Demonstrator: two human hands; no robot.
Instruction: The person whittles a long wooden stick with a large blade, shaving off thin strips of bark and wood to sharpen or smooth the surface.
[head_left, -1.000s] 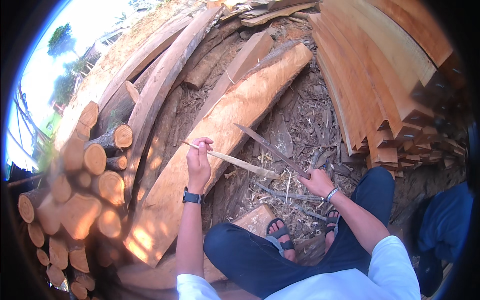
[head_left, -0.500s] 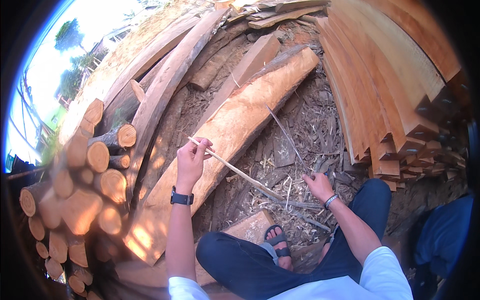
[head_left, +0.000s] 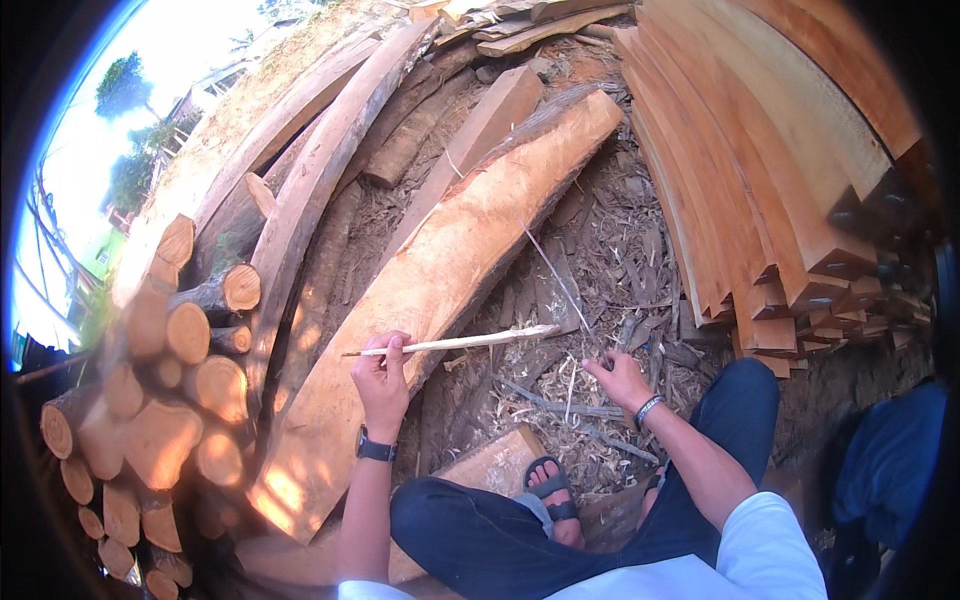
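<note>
My left hand [head_left: 381, 378] pinches a pale, peeled stick [head_left: 470, 341] near its dark, narrow end. The stick lies almost level in the air, its thicker end pointing right, over the edge of a long slab of wood [head_left: 455, 262]. My right hand [head_left: 622, 384] is closed, with a long thin blade [head_left: 556, 278], probably a knife, rising up and left from it. The blade is seen nearly edge-on, and its handle is mostly hidden by my fingers. Stick and blade are apart. Pale shavings [head_left: 572, 385] litter the ground below my hands.
Cut logs [head_left: 165, 440] are piled at the left. Stacked sawn beams [head_left: 740, 190] rise on the right. Another timber piece [head_left: 500, 463] lies by my sandalled foot [head_left: 555, 490]. Part of a person in dark blue clothing [head_left: 890, 460] shows at the lower right.
The stick has swung from slanting down to the right to nearly level, its thick end raised. My left hand has dropped a little; my right hand and the blade have shifted slightly left.
</note>
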